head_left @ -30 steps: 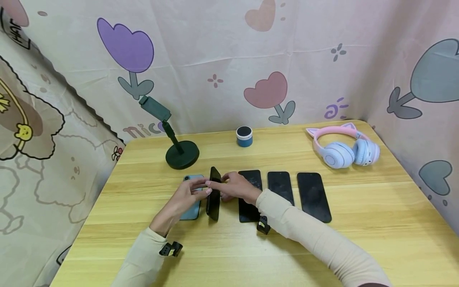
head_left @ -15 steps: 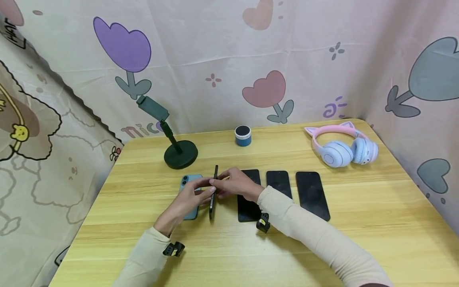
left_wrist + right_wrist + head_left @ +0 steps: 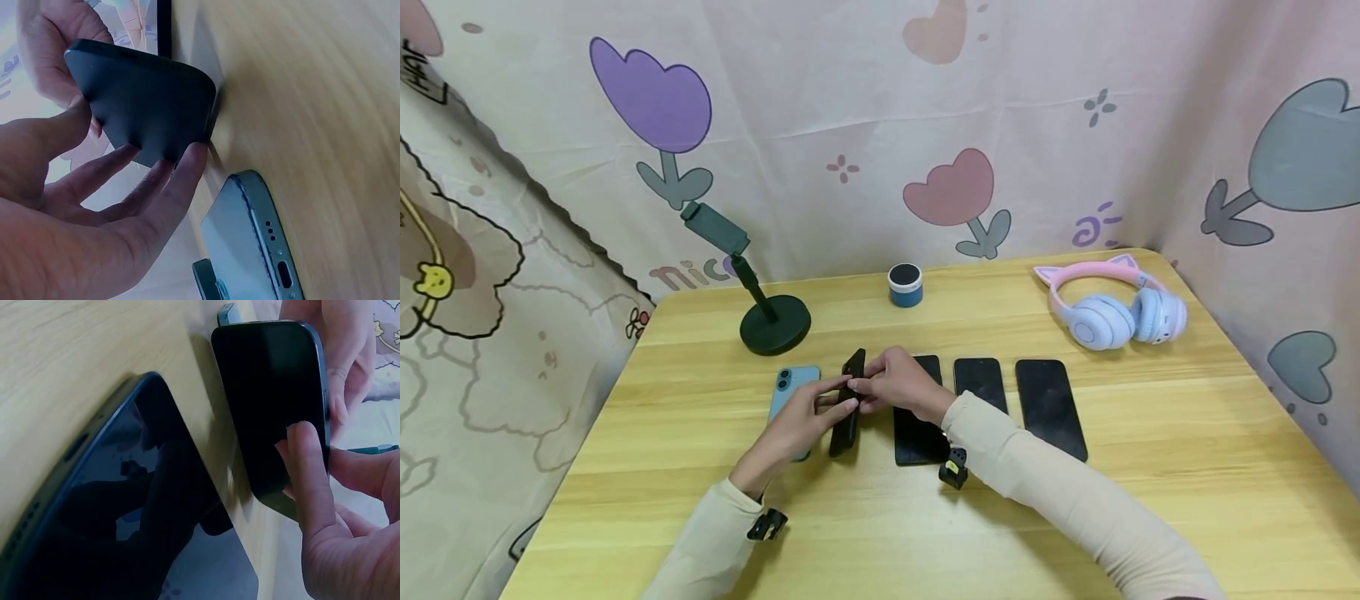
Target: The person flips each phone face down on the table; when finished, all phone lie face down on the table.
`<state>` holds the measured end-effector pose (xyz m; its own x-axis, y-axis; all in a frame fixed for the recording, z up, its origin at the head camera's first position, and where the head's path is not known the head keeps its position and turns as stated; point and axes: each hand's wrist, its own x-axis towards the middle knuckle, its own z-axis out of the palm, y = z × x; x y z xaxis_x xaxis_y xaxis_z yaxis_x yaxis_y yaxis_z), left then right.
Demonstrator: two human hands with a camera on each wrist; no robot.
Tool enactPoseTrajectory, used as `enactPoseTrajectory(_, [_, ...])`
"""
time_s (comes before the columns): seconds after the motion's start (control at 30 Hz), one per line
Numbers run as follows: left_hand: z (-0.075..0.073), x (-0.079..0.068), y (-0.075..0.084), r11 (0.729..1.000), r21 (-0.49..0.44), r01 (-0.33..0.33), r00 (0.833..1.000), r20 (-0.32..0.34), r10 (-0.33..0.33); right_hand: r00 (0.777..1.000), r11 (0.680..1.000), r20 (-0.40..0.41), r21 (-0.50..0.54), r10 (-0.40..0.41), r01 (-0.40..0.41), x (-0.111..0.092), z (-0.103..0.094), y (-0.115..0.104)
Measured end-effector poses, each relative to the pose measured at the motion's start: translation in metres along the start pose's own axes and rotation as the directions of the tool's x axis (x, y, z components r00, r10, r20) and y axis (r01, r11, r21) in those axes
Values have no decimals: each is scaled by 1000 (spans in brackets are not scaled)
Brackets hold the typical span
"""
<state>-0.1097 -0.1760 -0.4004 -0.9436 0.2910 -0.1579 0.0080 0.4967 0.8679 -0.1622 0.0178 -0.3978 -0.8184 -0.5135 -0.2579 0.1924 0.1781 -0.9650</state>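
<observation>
Both hands hold a black phone (image 3: 842, 433) standing tilted on its long edge near the middle of the table. My left hand (image 3: 797, 421) has its thumb on the phone's edge and its fingertips against the dark back, as the left wrist view shows. From the other side, my right hand (image 3: 906, 385) pinches it, one finger lying on the black screen (image 3: 269, 381) and the thumb at the edge. Partly under the left hand lies a light blue phone (image 3: 805, 375), back up with its camera lenses showing. Beneath the right hand is another black phone (image 3: 917, 442), screen up.
Two more black phones, one (image 3: 981, 379) partly behind the right sleeve and one (image 3: 1051, 408) farther right, lie flat. Towards the back stand a dark green folding stand (image 3: 775, 325), a small blue and white round speaker (image 3: 906, 287) and cat-ear headphones (image 3: 1101, 321).
The black phone between the hands has swung from a tilt to nearly edge-on and back to a tilt. The left hand has shifted slightly right, uncovering more of the blue phone's top.
</observation>
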Motion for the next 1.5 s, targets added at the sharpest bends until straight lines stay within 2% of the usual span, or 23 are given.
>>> enactPoseTrajectory(0.3, [2,0,-1,987,154,-43,999,-28,47,999,999,-38,-33,-6,4,0,-2,3])
enactPoseTrajectory(0.43, [3,0,-1,979,192,-63,997,-30,70,999,998,-46,-68,-18,15,-1,-3,4])
enactPoseTrajectory(0.57, [4,-1,-2,976,211,-56,998,-29,63,998,995,-66,-103,-20,13,-2,-3,7])
enactPoseTrajectory(0.7, [5,-4,-1,976,217,-12,999,-44,22,996,991,-85,-133,-17,6,1,-2,12])
enactPoseTrajectory(0.9, [5,-6,-2,971,239,29,998,-66,-14,994,969,-105,-248,-19,-8,2,0,19])
enactPoseTrajectory(1.23, [4,-6,-1,965,253,72,995,-88,-51,996,918,-75,-397,-51,17,1,-1,15])
enactPoseTrajectory(1.4, [3,-5,2,956,275,101,992,-97,-77,995,894,-68,-447,-68,30,2,-2,14])
enactPoseTrajectory(1.5, [1,-5,3,948,296,117,990,-107,-88,995,892,-66,-451,-74,36,1,-2,12])
